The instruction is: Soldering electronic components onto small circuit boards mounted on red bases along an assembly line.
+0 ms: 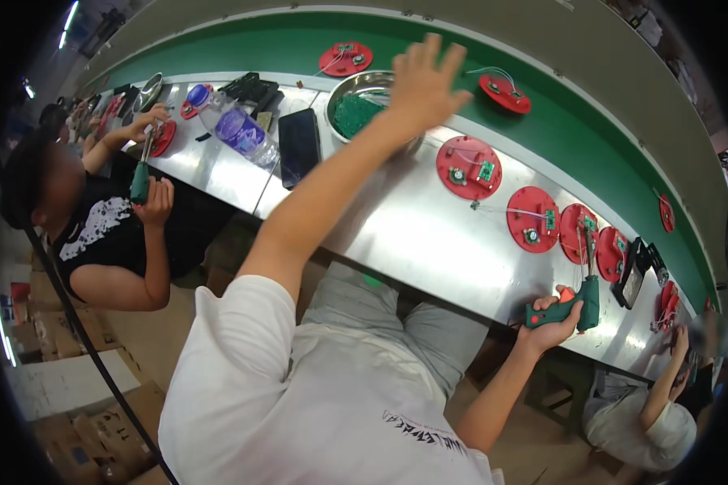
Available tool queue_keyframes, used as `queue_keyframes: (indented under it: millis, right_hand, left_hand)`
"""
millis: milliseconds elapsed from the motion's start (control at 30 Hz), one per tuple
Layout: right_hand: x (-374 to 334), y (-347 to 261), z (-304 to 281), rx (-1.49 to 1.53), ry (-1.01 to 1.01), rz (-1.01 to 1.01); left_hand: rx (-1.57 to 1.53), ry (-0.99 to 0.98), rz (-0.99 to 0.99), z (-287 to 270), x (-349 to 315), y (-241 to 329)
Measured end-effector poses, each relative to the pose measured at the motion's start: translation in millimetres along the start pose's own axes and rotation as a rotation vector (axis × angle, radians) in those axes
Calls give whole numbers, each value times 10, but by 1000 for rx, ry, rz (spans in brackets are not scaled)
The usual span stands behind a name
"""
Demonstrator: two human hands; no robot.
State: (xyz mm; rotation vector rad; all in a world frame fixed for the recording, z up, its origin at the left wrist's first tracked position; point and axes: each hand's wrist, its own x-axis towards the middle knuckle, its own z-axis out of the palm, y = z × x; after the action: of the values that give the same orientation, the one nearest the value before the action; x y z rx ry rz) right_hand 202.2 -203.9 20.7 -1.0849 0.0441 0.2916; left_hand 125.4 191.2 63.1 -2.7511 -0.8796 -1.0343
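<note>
My left arm reaches across the bench, and my left hand (425, 87) is held out with its fingers spread, nothing in them. It is beside the rim of a metal bowl (332, 103) holding small green parts (356, 115), partly covered by my forearm. My right hand (552, 325) is closed round the handle of a green electric screwdriver (589, 305) with an orange trigger. The tool's shaft points away, over a red round disc (576, 230) with a small green circuit board. More such red discs (532, 219) with white wires lie along the bench, one (469, 168) nearer the bowl.
A green belt (429, 48) along the back carries red discs (505, 93). Left of the bowl lie a dark phone (299, 147) and a plastic bottle (239, 129). One co-worker (105, 218) holds a screwdriver at the left; another person (647, 420) sits at the right.
</note>
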Motion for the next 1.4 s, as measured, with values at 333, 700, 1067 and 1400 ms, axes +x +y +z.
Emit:
queue_keyframes:
  millis: [333,700,1067,1400]
  right_hand:
    - [17,42,65,-49,-71,-77]
    - [29,55,103,-42,-30,-67]
    - [103,100,-111,18,-116,-36]
    - [8,8,62,7,-124,-34]
  left_hand:
    - [68,-386,-754,160,332,-1926]
    - [-141,-253,-726,87,278,-2216]
    - [-516,129,-55,-1158,208,-675]
    - [-950,-456,-370,-552,-1026,62]
